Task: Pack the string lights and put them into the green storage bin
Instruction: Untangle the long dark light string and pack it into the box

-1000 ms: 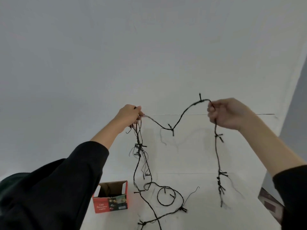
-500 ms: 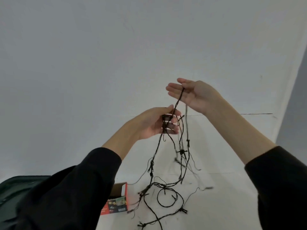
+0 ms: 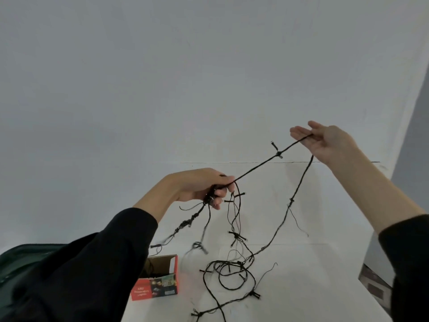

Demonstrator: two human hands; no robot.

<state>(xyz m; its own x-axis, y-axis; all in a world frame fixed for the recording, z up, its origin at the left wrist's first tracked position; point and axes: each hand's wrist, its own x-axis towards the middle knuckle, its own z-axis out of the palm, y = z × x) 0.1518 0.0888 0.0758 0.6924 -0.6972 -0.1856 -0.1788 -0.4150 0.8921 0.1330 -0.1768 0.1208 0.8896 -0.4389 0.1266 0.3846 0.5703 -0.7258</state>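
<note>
Fingers (image 3: 218, 194) of the left hand (image 3: 197, 185) curled tight round a gathered bunch of the string lights (image 3: 234, 273), knuckles up, the grip itself half hidden by the dark strands and hard to make out. Below and left of those fingers, only a dark corner of the green storage bin (image 3: 14, 263) visible — mostly covered by the black sleeve (image 3: 88, 270) and cut off at the frame edge. Just right of the sleeve, under the left fingers, an open red cardboard box (image 3: 160, 278), label blurred and unreadable. Loose loops of wire heaped on the white table (image 3: 313, 287) below, between the two hands, trailing out of the bottom edge. From the left fingers, one taut strand rising rightward to the right hand (image 3: 325, 142). Right fingers (image 3: 299, 131) stretched out flat and close together, palm open, the cord merely draped across them and hanging down from the heel of the hand — not pinched. Compared with half a second ago: hands drawn well apart, right hand swung out to the right, a fresh length of cord stretched between them.
</note>
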